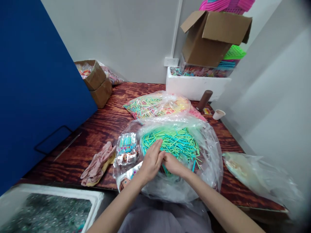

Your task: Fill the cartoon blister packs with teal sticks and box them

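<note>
A heap of thin green and blue sticks (178, 142) lies in an opened clear plastic bag (211, 155) in front of me. Over the near left part of the heap, my two hands meet. My left hand (152, 160) has its fingers stretched out and held together, palm turned to the right. My right hand (172, 164) is closed, its knuckles against the left hand's thumb side. Whatever the right fingers hold, if anything, is hidden. Left of the heap lies a silver printed pouch (126, 147) with similar sticks pictured or packed in it. A second pouch (126, 178) lies nearer me, partly behind my left forearm.
Behind is a bag of multicoloured sticks (153, 105). Pink gloves (99, 163) lie left; a plastic bag (252, 174) lies right. A brown cylinder (204, 100) and paper cup (218, 114) stand near the white foam box (191, 85). Another foam box (97, 200) sits front left.
</note>
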